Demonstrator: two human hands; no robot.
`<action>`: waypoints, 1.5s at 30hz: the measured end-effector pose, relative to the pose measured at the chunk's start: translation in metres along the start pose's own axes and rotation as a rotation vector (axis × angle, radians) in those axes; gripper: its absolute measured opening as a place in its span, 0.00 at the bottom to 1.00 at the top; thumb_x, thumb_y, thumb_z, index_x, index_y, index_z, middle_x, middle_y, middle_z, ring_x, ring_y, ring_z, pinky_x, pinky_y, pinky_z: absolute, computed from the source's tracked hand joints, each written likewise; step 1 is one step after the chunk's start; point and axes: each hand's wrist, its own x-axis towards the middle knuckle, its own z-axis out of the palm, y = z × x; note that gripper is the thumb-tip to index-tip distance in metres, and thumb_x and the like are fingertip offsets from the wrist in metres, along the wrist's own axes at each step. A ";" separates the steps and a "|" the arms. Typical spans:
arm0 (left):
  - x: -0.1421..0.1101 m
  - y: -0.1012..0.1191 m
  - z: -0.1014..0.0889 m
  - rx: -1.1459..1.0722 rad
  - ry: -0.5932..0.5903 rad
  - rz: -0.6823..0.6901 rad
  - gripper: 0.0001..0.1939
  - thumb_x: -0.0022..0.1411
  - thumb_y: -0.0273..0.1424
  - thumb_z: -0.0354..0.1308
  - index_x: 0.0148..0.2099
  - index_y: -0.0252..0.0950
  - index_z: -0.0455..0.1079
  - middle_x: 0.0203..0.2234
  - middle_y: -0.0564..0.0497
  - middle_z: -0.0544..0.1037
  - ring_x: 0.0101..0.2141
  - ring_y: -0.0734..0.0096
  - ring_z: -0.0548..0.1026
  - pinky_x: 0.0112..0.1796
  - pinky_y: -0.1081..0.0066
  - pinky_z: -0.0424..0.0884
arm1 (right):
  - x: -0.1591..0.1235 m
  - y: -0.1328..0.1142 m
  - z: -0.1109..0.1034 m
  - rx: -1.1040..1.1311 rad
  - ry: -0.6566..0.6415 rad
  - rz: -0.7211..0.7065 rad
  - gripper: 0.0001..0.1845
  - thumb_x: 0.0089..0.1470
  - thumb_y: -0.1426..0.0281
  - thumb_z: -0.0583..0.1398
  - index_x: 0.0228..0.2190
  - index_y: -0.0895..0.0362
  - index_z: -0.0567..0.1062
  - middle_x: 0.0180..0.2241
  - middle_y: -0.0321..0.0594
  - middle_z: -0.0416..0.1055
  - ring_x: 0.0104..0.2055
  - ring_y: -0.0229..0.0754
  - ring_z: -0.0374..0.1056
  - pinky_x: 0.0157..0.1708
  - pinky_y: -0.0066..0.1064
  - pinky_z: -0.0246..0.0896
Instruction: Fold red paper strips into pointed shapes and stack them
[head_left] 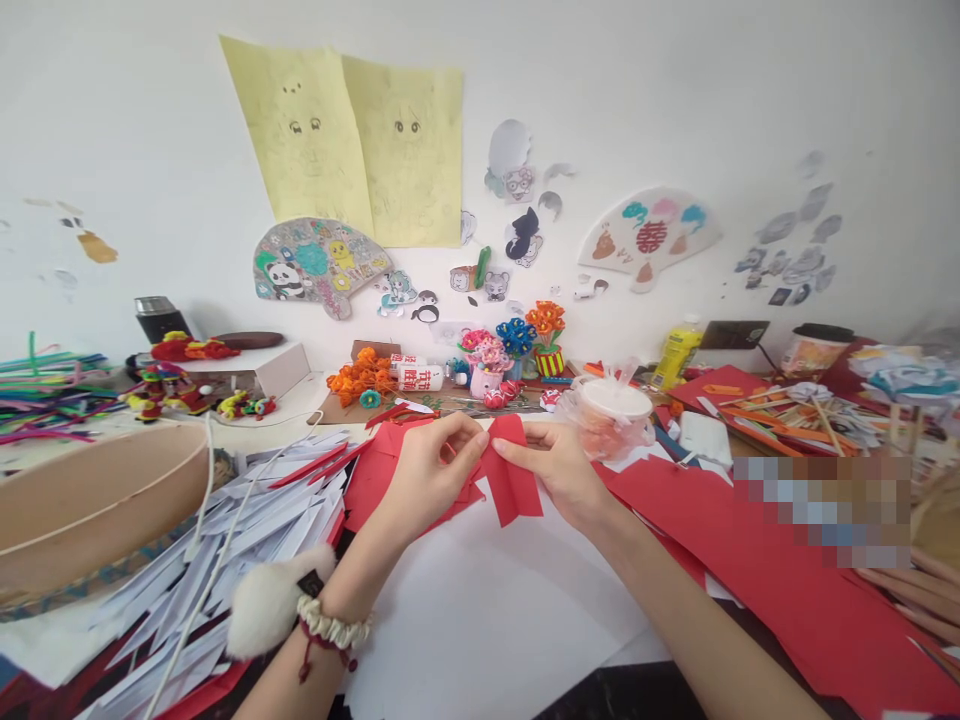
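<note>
A small folded strip of red paper [516, 490] hangs upright in front of me, a crease running down it. My right hand [559, 465] grips its upper right side, thumb in front and fingers behind. At the paper's upper left edge, the thumb and index finger of my left hand [439, 470] are pinched together against it. Whether a second small piece sits in that pinch is hidden. Below both hands lies a large white sheet [495, 610]. More red paper pieces [375, 470] lie behind my left wrist.
White paper strips [277, 530] and a tan basket [97, 490] fill the left side. Long red paper [750, 560] stretches across the right, near another person's hand [919, 590]. Beaded flowers [491, 355], a lidded plastic cup [611, 405] and a yellow bottle [677, 352] stand at the back.
</note>
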 end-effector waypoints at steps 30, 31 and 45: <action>0.000 -0.007 0.001 0.094 -0.037 0.023 0.14 0.65 0.36 0.48 0.28 0.35 0.62 0.19 0.57 0.64 0.22 0.77 0.60 0.24 0.75 0.55 | -0.002 -0.002 0.003 -0.019 -0.053 0.084 0.12 0.41 0.64 0.69 0.29 0.59 0.79 0.31 0.41 0.77 0.35 0.44 0.72 0.36 0.34 0.66; 0.000 -0.007 0.002 0.136 -0.048 0.036 0.15 0.65 0.35 0.48 0.26 0.36 0.60 0.18 0.57 0.63 0.21 0.77 0.59 0.24 0.75 0.54 | -0.002 -0.001 0.003 -0.017 -0.040 0.074 0.13 0.41 0.65 0.69 0.30 0.58 0.79 0.31 0.41 0.77 0.35 0.44 0.72 0.37 0.34 0.66; 0.003 -0.005 -0.008 -0.037 -0.049 -0.065 0.11 0.61 0.37 0.53 0.33 0.35 0.69 0.23 0.54 0.71 0.25 0.74 0.66 0.26 0.75 0.60 | 0.000 -0.003 -0.004 -0.185 -0.070 0.076 0.13 0.44 0.64 0.66 0.32 0.58 0.78 0.32 0.40 0.76 0.33 0.43 0.70 0.32 0.32 0.64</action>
